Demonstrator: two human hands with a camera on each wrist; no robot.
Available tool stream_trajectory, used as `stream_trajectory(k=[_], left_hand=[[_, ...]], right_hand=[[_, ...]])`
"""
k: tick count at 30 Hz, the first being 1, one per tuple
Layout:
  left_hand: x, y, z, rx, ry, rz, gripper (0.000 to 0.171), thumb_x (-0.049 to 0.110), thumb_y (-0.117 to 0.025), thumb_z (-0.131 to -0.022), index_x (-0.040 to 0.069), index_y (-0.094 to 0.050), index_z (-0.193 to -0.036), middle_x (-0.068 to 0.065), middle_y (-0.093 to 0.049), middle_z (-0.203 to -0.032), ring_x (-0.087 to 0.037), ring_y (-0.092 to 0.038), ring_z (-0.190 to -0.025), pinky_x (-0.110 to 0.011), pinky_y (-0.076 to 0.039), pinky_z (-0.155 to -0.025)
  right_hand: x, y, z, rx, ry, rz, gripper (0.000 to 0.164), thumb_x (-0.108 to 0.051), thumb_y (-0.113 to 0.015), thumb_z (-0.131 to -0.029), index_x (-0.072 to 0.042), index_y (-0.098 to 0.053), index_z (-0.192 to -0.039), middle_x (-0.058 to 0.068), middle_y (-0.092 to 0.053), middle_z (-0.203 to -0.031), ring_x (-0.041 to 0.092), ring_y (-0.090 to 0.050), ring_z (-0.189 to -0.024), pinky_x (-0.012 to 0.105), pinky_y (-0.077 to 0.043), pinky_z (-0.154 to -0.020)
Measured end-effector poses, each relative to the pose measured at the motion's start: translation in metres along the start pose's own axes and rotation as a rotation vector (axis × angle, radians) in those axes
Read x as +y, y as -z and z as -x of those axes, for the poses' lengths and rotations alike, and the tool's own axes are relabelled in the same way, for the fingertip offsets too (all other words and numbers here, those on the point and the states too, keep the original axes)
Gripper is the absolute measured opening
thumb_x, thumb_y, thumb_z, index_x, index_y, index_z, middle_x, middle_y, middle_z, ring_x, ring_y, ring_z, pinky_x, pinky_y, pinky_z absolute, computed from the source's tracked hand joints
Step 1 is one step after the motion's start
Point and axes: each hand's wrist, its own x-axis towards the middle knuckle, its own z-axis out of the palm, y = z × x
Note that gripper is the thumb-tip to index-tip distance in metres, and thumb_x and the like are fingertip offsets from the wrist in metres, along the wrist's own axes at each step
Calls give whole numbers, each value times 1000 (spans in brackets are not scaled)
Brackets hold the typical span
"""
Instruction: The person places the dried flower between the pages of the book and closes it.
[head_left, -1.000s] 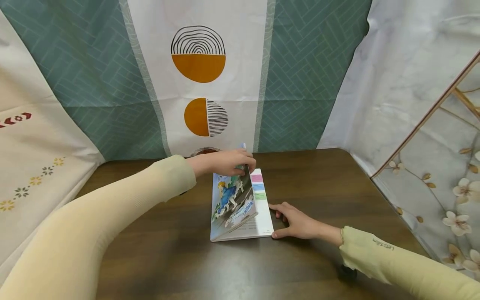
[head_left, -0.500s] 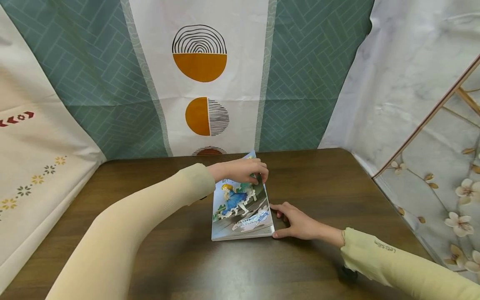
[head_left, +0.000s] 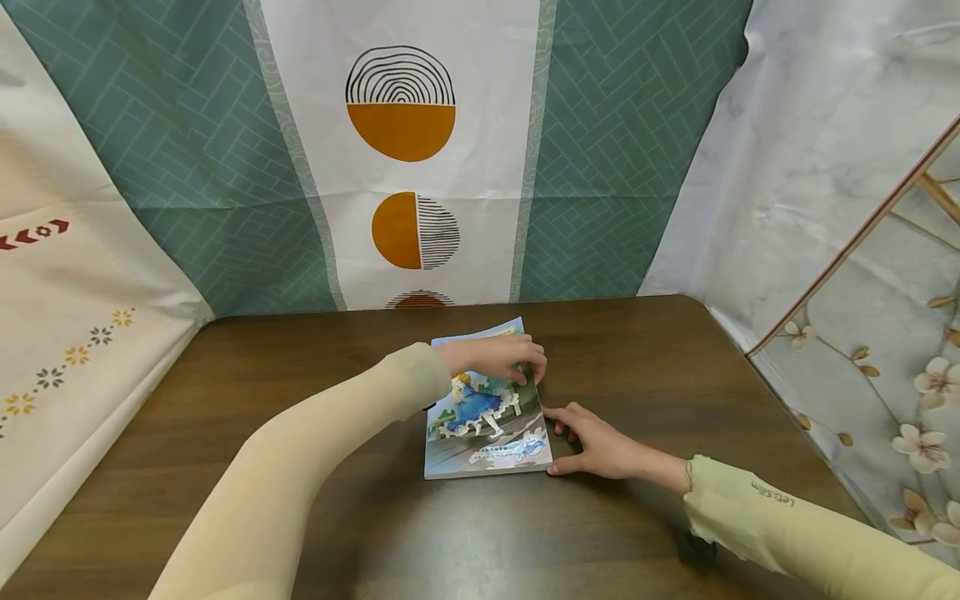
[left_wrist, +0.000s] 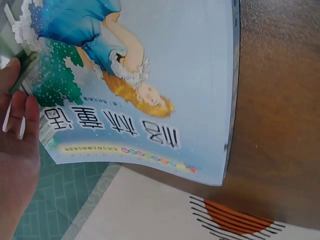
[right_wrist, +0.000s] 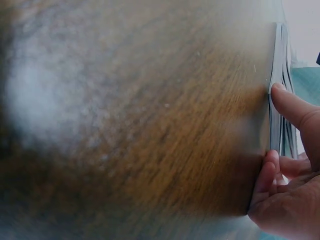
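A softcover picture book lies on the brown table, its front cover facing up. The cover shows a blonde figure in a blue dress and a row of large Chinese characters. My left hand reaches across the top of the book and pinches the right edge of the cover, which bows up slightly at its far right corner. Low on the same side, my right hand rests on the table with thumb and forefinger against the book's side. In the right wrist view, the page edges stand beside the thumb.
The wooden table extends around the book on all sides. Behind it hangs a green and white patterned cloth. Floral fabric borders the right side, and a cream cloth the left.
My left hand has moved right and toward me, bringing the raised cover down over the white inner page, now hidden. My right hand has stayed at the book's right edge.
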Motion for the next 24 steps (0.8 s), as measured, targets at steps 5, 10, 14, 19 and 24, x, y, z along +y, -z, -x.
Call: stream_trajectory(k=[5, 10, 14, 19, 24], left_hand=[[-2, -7, -4, -15, 6, 31, 7, 15, -62, -97, 17, -63, -103, 1, -60, -112, -17, -43, -94, -28, -37, -86], [-4, -9, -8, -42, 13, 57, 9, 12, -61, -98, 17, -63, -106, 0, -58, -113, -16, -40, -93, -28, -35, -85], [-7, -11, -12, -73, 34, 107, 13, 9, -60, -98, 19, -64, -106, 0, -56, -116, -14, -43, -94, -26, -38, -86], [-11, -13, -13, -88, 71, 209, 16, 7, -60, -97, 18, -67, -106, -2, -54, -117, -12, -49, -95, -24, -44, -86], [-10, -12, -13, -86, 85, 235, 16, 8, -60, -98, 17, -68, -108, -3, -53, -122, -13, -50, -99, -25, -44, -88]], right_hand=[[0, 1, 0, -1, 1, 8, 84, -42, -78, -83, 0, -43, -146, 2, -49, -101, 9, -42, -85, 23, -35, -74], [1, 1, 1, -2, 3, 5, 84, -41, -78, -82, 0, -43, -146, 2, -49, -102, 9, -42, -85, 22, -36, -73], [1, 1, 2, -4, 7, -20, 84, -40, -80, -81, 0, -45, -145, 4, -50, -102, 10, -43, -86, 22, -37, -73], [0, 0, 3, -6, 5, -48, 82, -42, -79, -82, 0, -46, -144, 5, -51, -103, 11, -44, -87, 21, -38, -74], [0, 1, 3, 4, -8, -86, 76, -40, -77, -84, -1, -49, -143, 5, -51, -103, 10, -45, -86, 21, -39, -74]])
